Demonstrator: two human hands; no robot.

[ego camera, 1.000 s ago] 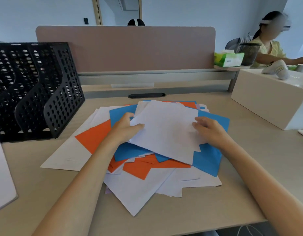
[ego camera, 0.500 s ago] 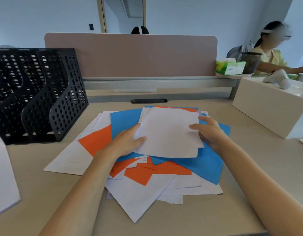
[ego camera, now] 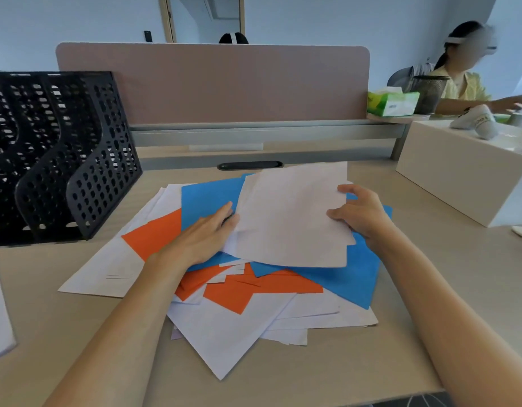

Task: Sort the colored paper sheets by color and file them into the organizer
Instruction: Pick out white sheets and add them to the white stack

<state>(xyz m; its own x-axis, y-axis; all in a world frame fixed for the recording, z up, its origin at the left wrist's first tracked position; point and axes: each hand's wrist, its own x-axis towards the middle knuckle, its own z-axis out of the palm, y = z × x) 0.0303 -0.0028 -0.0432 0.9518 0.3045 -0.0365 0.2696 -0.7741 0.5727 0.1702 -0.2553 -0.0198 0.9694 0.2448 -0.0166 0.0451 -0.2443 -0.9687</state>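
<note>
Right hand (ego camera: 362,215) pinching the white paper sheet (ego camera: 292,218), my left hand (ego camera: 201,233), fingers together, steadies it for sorting.

Counts on the surface (ego camera: 371,362): two hands, left hand (ego camera: 201,233) and right hand (ego camera: 362,215); one black mesh organizer (ego camera: 57,160); one white box (ego camera: 459,177); one green tissue box (ego camera: 392,104); one mesh cup (ego camera: 430,94). Blue sheets (ego camera: 207,198), at least two; orange sheets (ego camera: 157,233), at least three; white sheets (ego camera: 224,333) overlap beyond counting.
</note>
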